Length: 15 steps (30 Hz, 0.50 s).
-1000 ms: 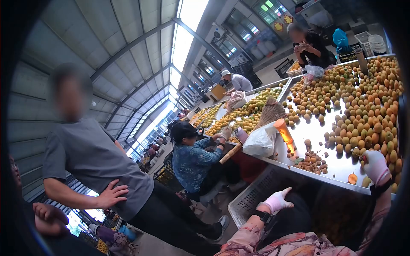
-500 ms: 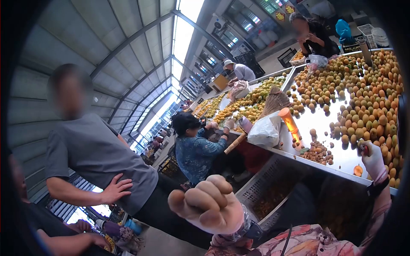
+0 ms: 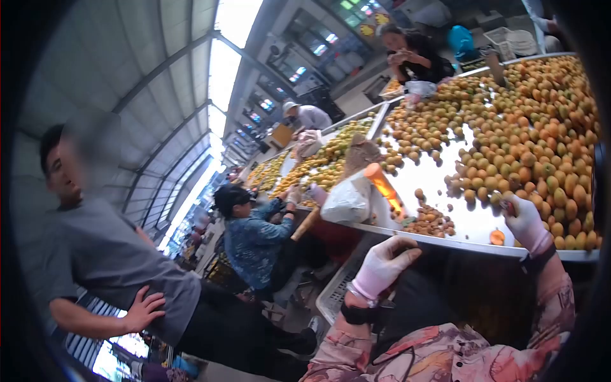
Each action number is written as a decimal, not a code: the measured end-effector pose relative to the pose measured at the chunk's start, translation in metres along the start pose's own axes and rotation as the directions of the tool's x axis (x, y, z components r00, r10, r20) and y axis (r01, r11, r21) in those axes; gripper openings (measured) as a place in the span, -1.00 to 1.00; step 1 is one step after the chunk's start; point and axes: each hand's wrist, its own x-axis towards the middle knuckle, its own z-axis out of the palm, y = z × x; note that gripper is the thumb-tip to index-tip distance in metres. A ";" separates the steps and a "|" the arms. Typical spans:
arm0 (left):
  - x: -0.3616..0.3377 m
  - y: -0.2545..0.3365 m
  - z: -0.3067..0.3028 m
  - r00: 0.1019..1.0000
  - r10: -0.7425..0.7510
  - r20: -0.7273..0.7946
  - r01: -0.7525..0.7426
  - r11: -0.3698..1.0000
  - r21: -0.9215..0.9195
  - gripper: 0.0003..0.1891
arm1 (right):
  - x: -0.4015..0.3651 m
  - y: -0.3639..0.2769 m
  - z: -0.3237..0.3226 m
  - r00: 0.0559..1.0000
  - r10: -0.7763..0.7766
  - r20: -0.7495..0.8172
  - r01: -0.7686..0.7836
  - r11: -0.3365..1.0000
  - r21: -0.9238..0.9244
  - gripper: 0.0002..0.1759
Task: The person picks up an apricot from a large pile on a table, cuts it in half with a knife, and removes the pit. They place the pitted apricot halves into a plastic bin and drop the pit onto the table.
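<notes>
My left hand (image 3: 384, 266), in a pale glove, is raised before the table's front edge, its fingers curled towards the thumb; whatever may be inside is hidden. My right hand (image 3: 528, 223), also gloved, is closed around a small red object (image 3: 507, 206) over the table's right part. Its exact kind is too small to tell. Beside that hand, a cut orange fruit half (image 3: 497, 237) lies on the white tabletop (image 3: 468, 219). Many small round orange-green fruits (image 3: 554, 172), resembling apricots, are heaped beyond it. A pile of brown pits (image 3: 431, 221) lies to the left.
An orange cylinder (image 3: 384, 188), a white bag (image 3: 347, 200) and a brush-like bundle (image 3: 363, 155) stand left on the table. A perforated crate (image 3: 334, 294) is below. A person in grey (image 3: 137, 254) stands at left; one in blue (image 3: 254, 239) sits working.
My left hand has swung from a fist close to the camera rightward to the table's front edge. The view has turned to the right. My right hand stays near the cut fruit half.
</notes>
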 end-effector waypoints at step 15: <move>0.093 -0.099 0.115 0.933 -0.057 0.356 -0.173 0.795 0.581 -0.63 | -0.012 0.027 -0.042 0.874 0.420 -0.245 -0.295 0.859 0.419 -0.76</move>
